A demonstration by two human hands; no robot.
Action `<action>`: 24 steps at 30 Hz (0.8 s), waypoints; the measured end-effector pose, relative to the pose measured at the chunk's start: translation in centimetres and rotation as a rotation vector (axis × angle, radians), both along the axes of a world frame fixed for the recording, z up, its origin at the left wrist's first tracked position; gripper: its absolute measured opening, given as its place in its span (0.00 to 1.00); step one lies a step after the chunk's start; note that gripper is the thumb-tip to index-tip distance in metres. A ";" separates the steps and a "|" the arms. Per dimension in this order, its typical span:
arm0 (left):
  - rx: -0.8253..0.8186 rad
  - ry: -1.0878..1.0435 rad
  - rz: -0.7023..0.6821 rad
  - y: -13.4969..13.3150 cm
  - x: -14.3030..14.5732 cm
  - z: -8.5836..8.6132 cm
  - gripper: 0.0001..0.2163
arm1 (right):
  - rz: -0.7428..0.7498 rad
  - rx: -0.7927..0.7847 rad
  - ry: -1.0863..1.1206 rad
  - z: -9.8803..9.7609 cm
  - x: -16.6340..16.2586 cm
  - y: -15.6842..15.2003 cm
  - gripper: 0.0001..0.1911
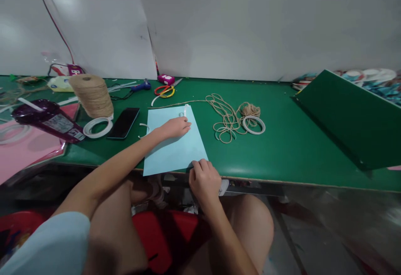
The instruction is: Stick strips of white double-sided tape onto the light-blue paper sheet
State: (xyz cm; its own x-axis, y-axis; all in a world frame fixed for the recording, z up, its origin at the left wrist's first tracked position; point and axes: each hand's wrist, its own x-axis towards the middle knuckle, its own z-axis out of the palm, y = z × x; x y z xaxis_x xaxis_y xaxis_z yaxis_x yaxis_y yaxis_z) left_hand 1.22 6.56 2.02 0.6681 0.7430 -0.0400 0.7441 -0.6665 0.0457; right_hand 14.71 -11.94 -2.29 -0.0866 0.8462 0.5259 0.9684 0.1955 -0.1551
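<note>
A light blue sheet of paper (169, 154) lies on the green table, its lower edge reaching the table's front edge. My left hand (176, 128) rests on the upper part of the sheet, fingers curled together. At its fingertips a short strip of white tape (186, 110) stands up by the paper's top edge; the exact grip is partly hidden. My right hand (205, 179) is closed over the sheet's lower right corner at the table edge. A small curl of white tape (144, 128) lies just left of the paper.
Right of the paper lie tangled twine (227, 118) and a tape roll (254, 125). Scissors (166, 90) sit behind it. Leftward are a phone (124, 123), another tape roll (97, 127), a twine spool (91, 95) and a purple cup (50, 118). A green board (354, 116) leans at right.
</note>
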 end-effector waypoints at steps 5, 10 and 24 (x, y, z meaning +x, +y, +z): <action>0.086 0.079 0.002 -1.1 0.0 -1.0 0.21 | -0.002 0.012 -0.001 0.1 -0.1 0.1 0.07; 0.117 0.109 -0.001 -0.7 -1.1 -1.0 0.21 | -0.014 0.014 -0.002 0.2 -0.1 0.1 0.07; -0.047 -0.169 0.130 2.6 -2.6 -2.4 0.19 | -0.031 0.052 -0.021 0.0 -0.3 0.0 0.07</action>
